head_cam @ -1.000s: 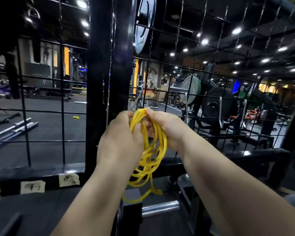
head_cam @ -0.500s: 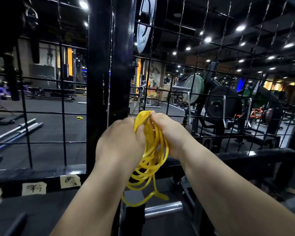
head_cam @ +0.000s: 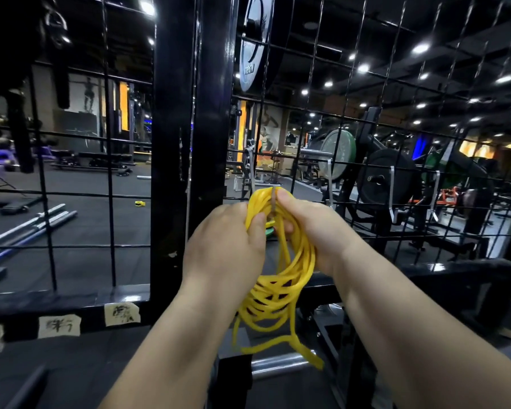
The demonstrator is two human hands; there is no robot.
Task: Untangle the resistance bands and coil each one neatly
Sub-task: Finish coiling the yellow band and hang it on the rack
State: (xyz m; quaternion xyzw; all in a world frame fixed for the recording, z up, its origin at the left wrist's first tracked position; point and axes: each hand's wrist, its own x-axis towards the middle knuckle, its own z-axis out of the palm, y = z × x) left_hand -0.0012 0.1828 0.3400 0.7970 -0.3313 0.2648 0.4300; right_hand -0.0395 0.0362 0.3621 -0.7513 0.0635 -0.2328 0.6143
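Observation:
A yellow resistance band (head_cam: 278, 290), gathered into several loose loops, hangs in front of the black wire grid. Its top bunch is draped at a thin metal hook (head_cam: 274, 202) on the grid. My left hand (head_cam: 227, 246) grips the top of the loops from the left, thumb pressed on the strands. From the right, my right hand (head_cam: 313, 228) pinches the same bunch beside the hook. The band's free ends dangle low, near a chrome bar. A small green and yellow piece shows between my hands.
A thick black upright post (head_cam: 189, 128) stands just left of my hands. The wire grid panel (head_cam: 351, 113) spans the whole view. Taped paper labels (head_cam: 59, 326) sit on the lower black ledge. Barbells (head_cam: 33, 222) lie on the floor behind; weight plates (head_cam: 384, 178) stand at right.
Both hands have lifted the top of the yellow loops slightly and brought it up to the thin hook on the grid. The hanging loops swung a little to the right.

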